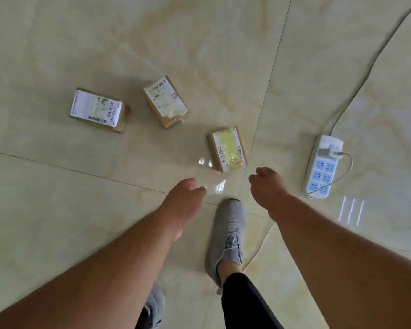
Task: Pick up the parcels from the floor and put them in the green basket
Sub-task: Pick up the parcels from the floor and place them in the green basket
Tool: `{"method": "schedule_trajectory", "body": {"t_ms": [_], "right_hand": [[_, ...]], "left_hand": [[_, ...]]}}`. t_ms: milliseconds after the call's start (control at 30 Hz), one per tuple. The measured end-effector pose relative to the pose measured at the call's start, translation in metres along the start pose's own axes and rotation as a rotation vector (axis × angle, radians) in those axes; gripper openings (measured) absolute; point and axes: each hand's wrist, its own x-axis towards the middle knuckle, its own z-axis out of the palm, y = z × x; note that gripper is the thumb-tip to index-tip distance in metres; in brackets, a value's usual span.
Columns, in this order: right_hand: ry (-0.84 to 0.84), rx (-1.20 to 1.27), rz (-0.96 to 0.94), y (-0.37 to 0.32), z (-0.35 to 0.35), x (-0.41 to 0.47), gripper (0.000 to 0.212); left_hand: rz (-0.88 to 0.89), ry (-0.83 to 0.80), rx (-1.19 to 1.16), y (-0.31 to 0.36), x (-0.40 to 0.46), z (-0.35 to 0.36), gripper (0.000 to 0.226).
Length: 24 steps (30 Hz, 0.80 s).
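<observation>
Three small cardboard parcels lie on the glossy tiled floor. The left parcel point(97, 110) carries a large white label. A tilted middle parcel point(166, 102) has a pale label. The nearest parcel point(227, 149) shows yellow tape and sits just beyond my hands. My left hand point(184, 200) hangs above the floor, fingers loosely curled, holding nothing. My right hand point(266, 186) is below and right of the nearest parcel, fingers curled under, with nothing in it. No green basket is in view.
A white power strip point(320, 168) with blue sockets lies on the floor at right, a charger plugged in and its cable point(375, 60) running toward the top right. My grey shoe point(228, 233) stands between my arms; another shoe point(154, 305) is lower.
</observation>
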Motion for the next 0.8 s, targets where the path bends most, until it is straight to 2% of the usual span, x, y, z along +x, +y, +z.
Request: {"method": "schedule_trajectory", "body": {"t_ms": [133,233,267,333,400,567,800], "right_hand": [[-0.026,-0.106,-0.035,-0.006,0.01,0.059,0.053],[-0.031,-0.127,-0.06,-0.013,0.017,0.095,0.057],[-0.041,-0.121,-0.069,-0.015,0.019,0.103,0.055],[-0.09,-0.172,-0.102,-0.02,0.024,0.114,0.035],[-0.107,-0.225,-0.147,-0.023,0.028,0.114,0.031],[-0.142,-0.263,-0.172,-0.035,0.032,0.061,0.031],[-0.284,-0.379,-0.301,-0.087,0.08,-0.069,0.031]], "left_hand": [[-0.005,0.017,-0.071,0.009,0.061,0.031,0.067],[0.013,0.04,-0.11,0.015,0.101,0.05,0.061],[0.021,0.04,-0.124,0.018,0.112,0.055,0.056],[0.044,0.008,-0.116,0.021,0.126,0.063,0.045],[0.056,-0.037,-0.102,0.021,0.128,0.067,0.04],[0.056,-0.057,-0.202,0.009,0.082,0.045,0.045],[0.044,0.068,-0.341,-0.031,-0.034,-0.053,0.044]]}}
